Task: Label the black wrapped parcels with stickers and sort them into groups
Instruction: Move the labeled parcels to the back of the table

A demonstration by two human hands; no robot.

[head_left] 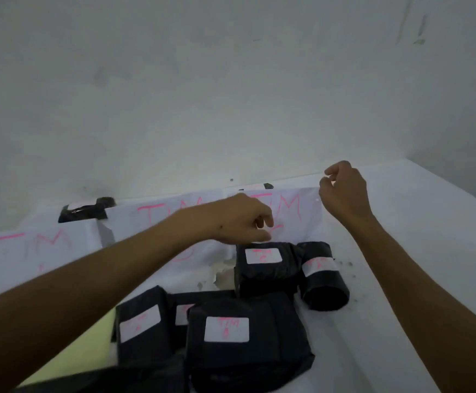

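black plastic wrap on every parcel we see, all clustered low and centre on the white table. nearest us: a big parcel with a white sticker in pink marker, a second labelled parcel just left of it, a third wedged between them with only a bit of its label showing. behind those, a boxy parcel with its sticker on top, touching a black roll with a label band on its right. our left hand hangs just above the boxy parcel's far edge, fingers curled down, holding nothing we can make out. our right hand is raised further back, fingers loosely curled, empty. white paper sheets with pink lettering lie along the wall; one small black parcel sits at the far left. a pale yellow sheet is under the left forearm.
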